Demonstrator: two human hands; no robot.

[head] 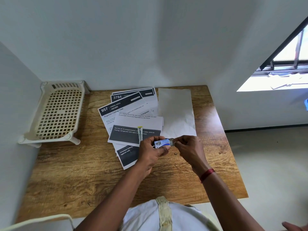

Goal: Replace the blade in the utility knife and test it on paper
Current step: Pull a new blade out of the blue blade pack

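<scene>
My left hand (pixel 152 151) holds a small blue and white blade packet (pixel 162 143) above the table's middle. My right hand (pixel 188 147) pinches a grey metal blade (pixel 171 141) that sticks out of the packet's right end. The utility knife (pixel 140 133), slim with a yellow tip, lies upright on printed sheets (pixel 133 117) just behind my left hand. A blank white sheet of paper (pixel 176 112) lies to the right of the printed sheets, behind my right hand.
A wooden table (pixel 83 172) stands against white walls at the back and left. A cream plastic perforated tray rack (pixel 57 112) stands at the back left corner. A window opens at the upper right.
</scene>
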